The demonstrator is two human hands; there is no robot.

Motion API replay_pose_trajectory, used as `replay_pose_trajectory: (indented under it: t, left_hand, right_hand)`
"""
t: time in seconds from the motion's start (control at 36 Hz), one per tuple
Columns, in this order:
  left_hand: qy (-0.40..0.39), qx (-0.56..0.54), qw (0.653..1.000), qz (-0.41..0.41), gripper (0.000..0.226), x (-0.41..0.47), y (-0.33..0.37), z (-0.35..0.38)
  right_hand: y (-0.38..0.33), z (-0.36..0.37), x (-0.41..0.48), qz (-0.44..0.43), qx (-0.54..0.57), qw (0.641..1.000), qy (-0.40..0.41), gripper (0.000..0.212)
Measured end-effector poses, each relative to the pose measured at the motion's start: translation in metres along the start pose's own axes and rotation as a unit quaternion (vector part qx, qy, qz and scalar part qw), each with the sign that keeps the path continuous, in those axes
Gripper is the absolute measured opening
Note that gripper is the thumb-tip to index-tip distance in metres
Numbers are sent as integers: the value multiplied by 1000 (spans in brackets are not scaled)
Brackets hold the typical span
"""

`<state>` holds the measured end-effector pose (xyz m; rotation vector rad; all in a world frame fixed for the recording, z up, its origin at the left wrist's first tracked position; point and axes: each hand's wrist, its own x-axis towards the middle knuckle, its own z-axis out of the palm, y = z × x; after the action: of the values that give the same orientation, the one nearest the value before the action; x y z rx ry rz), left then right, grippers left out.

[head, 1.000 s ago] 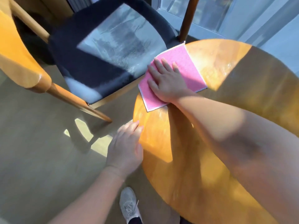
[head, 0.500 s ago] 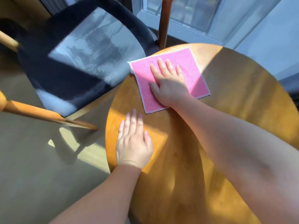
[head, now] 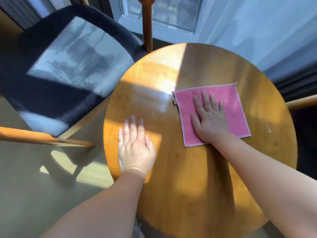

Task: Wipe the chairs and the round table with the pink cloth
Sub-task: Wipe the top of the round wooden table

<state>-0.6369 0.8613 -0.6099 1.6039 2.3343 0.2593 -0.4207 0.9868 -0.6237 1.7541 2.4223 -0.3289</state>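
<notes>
The pink cloth (head: 212, 114) is lying flat and spread out on the round table (head: 197, 169), on the right part of the top. A thin pale edge is running all round the cloth, and a small tag is sticking out at its left side.

The right hand (head: 210, 121) is lying flat on top of the cloth, palm down. Its fingers (head: 205, 98) are stretched out straight and a little apart, pointing away from the person. The hand is pressing on the cloth, not gripping it.

The left hand (head: 135, 146) is lying flat on the bare wood near the left edge of the table. Its fingers are out straight and close together, and it is holding nothing. The two hands are well apart.

Sunlight is falling across the table top in bright patches, and the wood is shining just left of the cloth. The arms are making dark shadows on the wood.

A chair (head: 68, 71) with a dark blue seat is standing just beside the table on the left. Its wooden arm (head: 34, 137) is reaching out low at the left. Part of another wooden chair (head: 301, 102) is peeping out at the right edge of the table. A window (head: 171, 12) is sitting behind the table, low down by the floor (head: 34, 186).
</notes>
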Motion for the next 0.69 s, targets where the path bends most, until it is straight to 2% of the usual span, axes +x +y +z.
replay_pose_trajectory:
  t: [0.17, 0.31, 0.42, 0.69]
  left_hand:
    - [1, -1, 1000, 1, 60, 0, 0, 0]
    - [10, -12, 1000, 4, 59, 0, 0, 0]
    - [11, -10, 1000, -2, 60, 1, 1, -1]
    - [9, 1, 1000, -6, 60, 3, 3, -3]
  right_hand:
    - [-32, -14, 50, -35, -11, 999, -10, 72]
    - [-83, -20, 104, -100, -9, 995, 12, 68]
    - [-117, -23, 149, -95, -15, 995, 18, 66]
    - [-116, -27, 179, -107, -14, 993, 38, 69]
